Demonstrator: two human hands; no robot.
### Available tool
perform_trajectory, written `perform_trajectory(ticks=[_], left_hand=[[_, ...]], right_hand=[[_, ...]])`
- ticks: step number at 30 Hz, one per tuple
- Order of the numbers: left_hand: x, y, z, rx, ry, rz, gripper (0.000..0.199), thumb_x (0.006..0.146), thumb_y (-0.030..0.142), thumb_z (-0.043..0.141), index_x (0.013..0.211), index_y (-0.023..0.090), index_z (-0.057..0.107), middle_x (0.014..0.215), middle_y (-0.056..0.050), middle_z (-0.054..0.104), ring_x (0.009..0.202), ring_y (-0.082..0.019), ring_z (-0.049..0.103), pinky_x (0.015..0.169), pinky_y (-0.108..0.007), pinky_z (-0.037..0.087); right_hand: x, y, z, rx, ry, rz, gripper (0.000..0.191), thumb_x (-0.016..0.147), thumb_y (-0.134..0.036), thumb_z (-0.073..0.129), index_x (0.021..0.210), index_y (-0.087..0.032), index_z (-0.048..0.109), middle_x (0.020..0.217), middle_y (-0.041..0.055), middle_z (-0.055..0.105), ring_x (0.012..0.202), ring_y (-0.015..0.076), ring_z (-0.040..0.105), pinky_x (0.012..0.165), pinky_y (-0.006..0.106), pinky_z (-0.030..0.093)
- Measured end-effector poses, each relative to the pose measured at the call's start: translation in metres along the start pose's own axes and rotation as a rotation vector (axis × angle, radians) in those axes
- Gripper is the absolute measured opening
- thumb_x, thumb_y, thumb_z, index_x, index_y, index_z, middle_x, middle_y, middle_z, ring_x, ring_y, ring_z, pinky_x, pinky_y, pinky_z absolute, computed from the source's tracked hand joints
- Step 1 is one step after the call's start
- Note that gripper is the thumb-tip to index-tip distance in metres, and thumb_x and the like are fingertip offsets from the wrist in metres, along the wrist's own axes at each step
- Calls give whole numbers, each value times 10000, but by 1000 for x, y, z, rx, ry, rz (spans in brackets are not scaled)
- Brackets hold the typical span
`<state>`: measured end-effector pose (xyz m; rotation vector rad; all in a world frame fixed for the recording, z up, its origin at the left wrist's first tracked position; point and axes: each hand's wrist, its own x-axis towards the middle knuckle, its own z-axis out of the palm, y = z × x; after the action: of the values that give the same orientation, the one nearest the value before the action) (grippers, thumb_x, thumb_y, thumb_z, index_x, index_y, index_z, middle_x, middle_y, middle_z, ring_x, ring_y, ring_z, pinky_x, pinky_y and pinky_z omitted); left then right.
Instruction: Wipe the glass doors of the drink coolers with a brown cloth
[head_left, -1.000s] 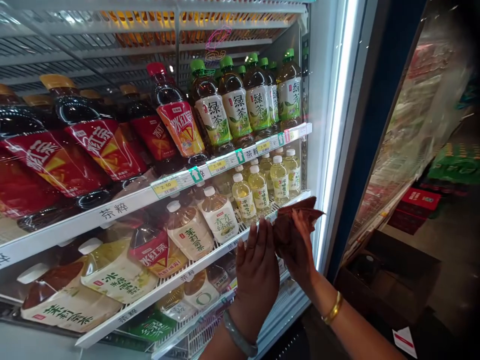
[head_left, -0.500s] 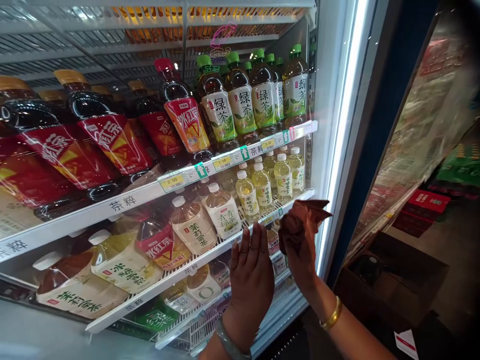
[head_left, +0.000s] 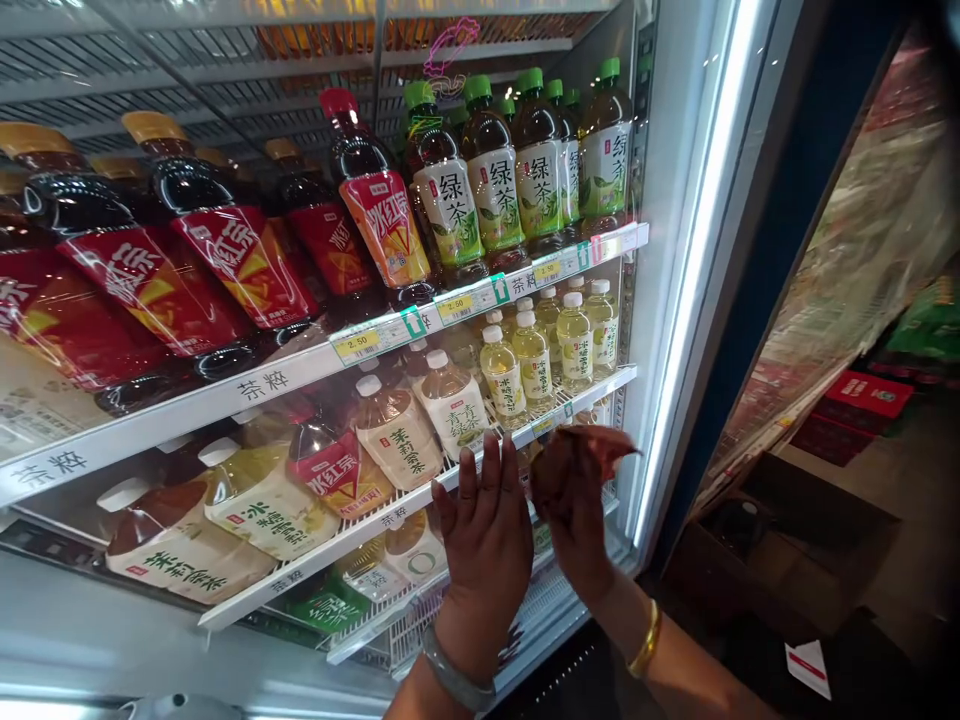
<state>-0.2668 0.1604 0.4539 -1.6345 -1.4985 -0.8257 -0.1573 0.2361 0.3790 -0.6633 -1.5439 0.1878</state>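
My left hand (head_left: 486, 555), with a grey-green bangle at the wrist, is raised flat with its fingers stretched out. It is in front of the cooler's lower shelves and seems to rest on glass. Beside it on the right, my right hand (head_left: 583, 540), wearing a gold bangle, is closed around a bunched brown cloth (head_left: 574, 470). One corner of the cloth sticks out to the right. Behind the hands, small pale-yellow drink bottles (head_left: 506, 385) stand on the middle shelf. White-capped tea bottles (head_left: 401, 440) are to their left.
Red-labelled bottles (head_left: 240, 265) and green-capped green tea bottles (head_left: 450, 200) fill the upper shelf. A bright light strip (head_left: 694, 270) runs down the cooler's right frame. An open cardboard box (head_left: 795, 550) and red cartons (head_left: 862, 400) are on the floor at right.
My right hand with the cloth has moved left and slightly down, nearer my left hand. The left hand stays flat, shifted slightly left. The shelves appear a little higher and further right.
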Motion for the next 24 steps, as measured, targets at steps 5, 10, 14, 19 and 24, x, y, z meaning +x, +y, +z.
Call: perform_trajectory(ticks=[5, 10, 14, 19, 24], left_hand=[[-2, -2, -3, -23, 15, 10, 646, 1027, 160, 463, 1641, 232, 274, 1686, -34, 294, 1631, -179, 87, 1336, -420, -78], [0, -3, -13, 7, 16, -56, 693, 1011, 193, 525, 1646, 175, 249, 1694, -62, 288, 1636, -190, 45, 1328, -422, -105], [2, -6, -17, 31, 34, -64, 671, 1020, 207, 492, 1648, 174, 256, 1729, -44, 162, 1638, -214, -14, 1316, -437, -149], [1, -12, -24, 72, 41, -97, 704, 1001, 206, 523, 1653, 212, 260, 1731, -38, 163, 1637, -235, -18, 1319, -456, -142], [0, -21, -23, 154, 60, -79, 707, 1006, 242, 545, 1651, 232, 256, 1730, -16, 133, 1635, -226, -52, 1313, -483, -161]], right_hand=[[12, -11, 1, -19, -65, -163, 535, 1004, -232, 533, 1532, -295, 469, 1554, 117, 539, 1517, 321, 426, 1213, 607, 422], [22, -7, -5, 21, -19, -42, 556, 994, -263, 583, 1536, -268, 460, 1570, 141, 511, 1452, 327, 504, 1145, 557, 510], [8, -24, 5, -34, -91, -139, 625, 1008, -254, 538, 1608, -256, 363, 1650, 140, 410, 1557, 340, 353, 1205, 602, 434], [25, -22, 0, -53, -88, -252, 609, 1020, -227, 502, 1606, -318, 363, 1647, 97, 429, 1562, 323, 348, 1232, 627, 385], [6, -18, 4, -58, -90, -165, 652, 982, -218, 587, 1597, -275, 379, 1624, 148, 448, 1538, 357, 384, 1211, 656, 396]])
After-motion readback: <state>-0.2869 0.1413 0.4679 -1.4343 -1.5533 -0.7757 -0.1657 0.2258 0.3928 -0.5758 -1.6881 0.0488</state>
